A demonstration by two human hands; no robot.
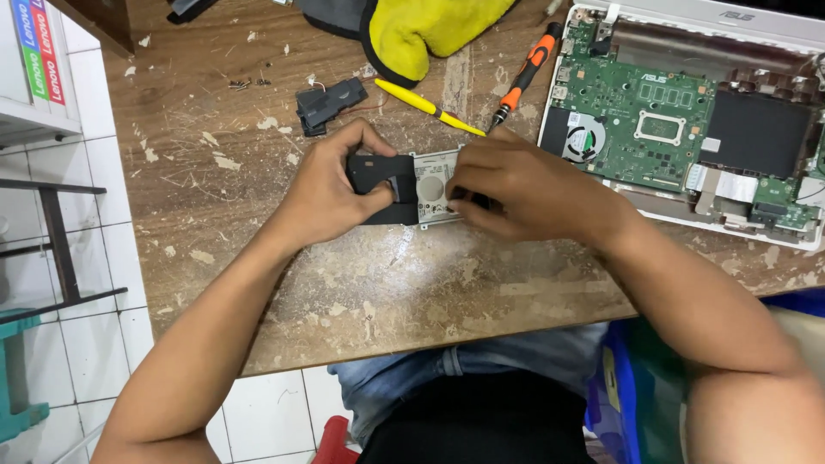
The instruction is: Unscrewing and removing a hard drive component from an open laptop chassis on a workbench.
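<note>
Worn wooden table (361, 292) under my grip. Opened laptop (687, 112), right of it, is cut off by the frame edge. My left hand (331, 185) clasps the black cover end of the hard drive (421, 189); my right hand (524, 189) pinches the other end, hiding it. Orange-handled screwdriver (526, 73) and yellow pry tool (425, 106) lie just beyond.

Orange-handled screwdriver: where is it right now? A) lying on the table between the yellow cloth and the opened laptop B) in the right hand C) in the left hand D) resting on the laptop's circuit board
A: the orange-handled screwdriver lies on the wooden table, untouched, between the yellow cloth and the opened laptop; both hands are on the hard drive.
</note>
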